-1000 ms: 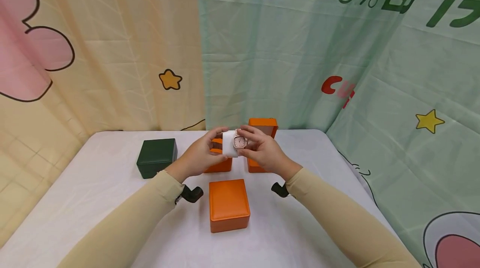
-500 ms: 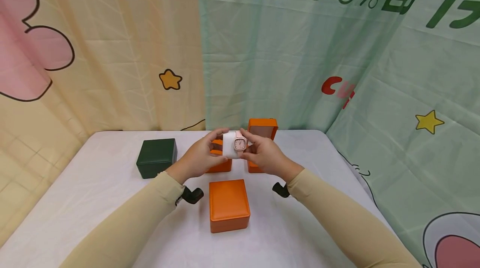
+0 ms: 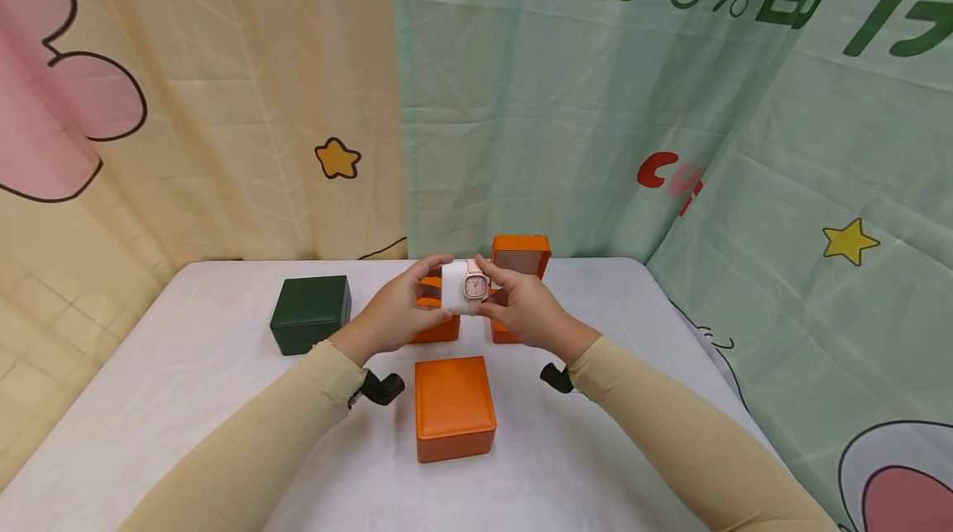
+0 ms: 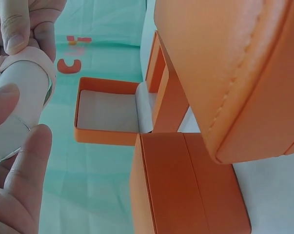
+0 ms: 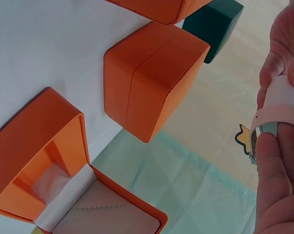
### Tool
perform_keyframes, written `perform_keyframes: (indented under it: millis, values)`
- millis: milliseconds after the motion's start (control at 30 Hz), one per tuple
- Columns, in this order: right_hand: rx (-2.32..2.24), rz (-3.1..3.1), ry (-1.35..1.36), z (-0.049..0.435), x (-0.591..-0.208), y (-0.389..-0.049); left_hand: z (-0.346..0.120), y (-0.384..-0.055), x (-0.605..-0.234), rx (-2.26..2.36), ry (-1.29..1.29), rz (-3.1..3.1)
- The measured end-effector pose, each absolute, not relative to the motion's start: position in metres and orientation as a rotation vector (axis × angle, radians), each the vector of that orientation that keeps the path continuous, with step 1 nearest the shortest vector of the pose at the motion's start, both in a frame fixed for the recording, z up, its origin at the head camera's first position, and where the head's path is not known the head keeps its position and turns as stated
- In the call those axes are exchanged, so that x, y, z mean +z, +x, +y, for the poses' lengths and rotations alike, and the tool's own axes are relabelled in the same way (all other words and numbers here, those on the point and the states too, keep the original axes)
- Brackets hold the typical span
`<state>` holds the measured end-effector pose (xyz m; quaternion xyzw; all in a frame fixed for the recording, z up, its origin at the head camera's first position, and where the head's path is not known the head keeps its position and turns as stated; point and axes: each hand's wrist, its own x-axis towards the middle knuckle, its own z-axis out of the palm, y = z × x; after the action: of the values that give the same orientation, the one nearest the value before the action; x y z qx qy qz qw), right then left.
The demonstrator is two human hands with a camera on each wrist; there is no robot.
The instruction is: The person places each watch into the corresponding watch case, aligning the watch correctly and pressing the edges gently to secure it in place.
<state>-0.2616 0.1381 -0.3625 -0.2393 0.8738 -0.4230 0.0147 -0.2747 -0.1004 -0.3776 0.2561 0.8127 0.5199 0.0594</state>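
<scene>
In the head view a wristwatch with a pale pink strap and squarish face is wrapped around a white watch cushion, held up above the table. My left hand grips the cushion's left end between thumb and fingers. At the other end my right hand holds the watch, forefinger at the top of the strap and thumb at the bottom. The left wrist view shows the strap looped over the cushion, with fingers at both ends. A loose curve of strap stands off the cushion in the right wrist view.
A closed orange box sits nearest on the white table. Behind the hands are another orange box and an open orange box with its lid raised. A dark green box stands at left. Curtains hang behind.
My right fingers have drawn back from across the watch to its right edge, so its face and upper strap show more fully. The left hand has stayed put.
</scene>
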Motion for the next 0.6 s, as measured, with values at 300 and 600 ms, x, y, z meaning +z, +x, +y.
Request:
perform_keyframes:
  millis: [300, 600]
  values:
    - [-1.326, 2.748, -0.872, 0.1429, -0.3641, -0.2641, -0.1028, -0.2729, -0.3745, 1.588, 0.774, 2.44]
    - [-1.309, 2.733, -0.823, 0.1428, -0.3621, -0.264, -0.1033, -0.2714, -0.3747, 1.596, 0.777, 2.436]
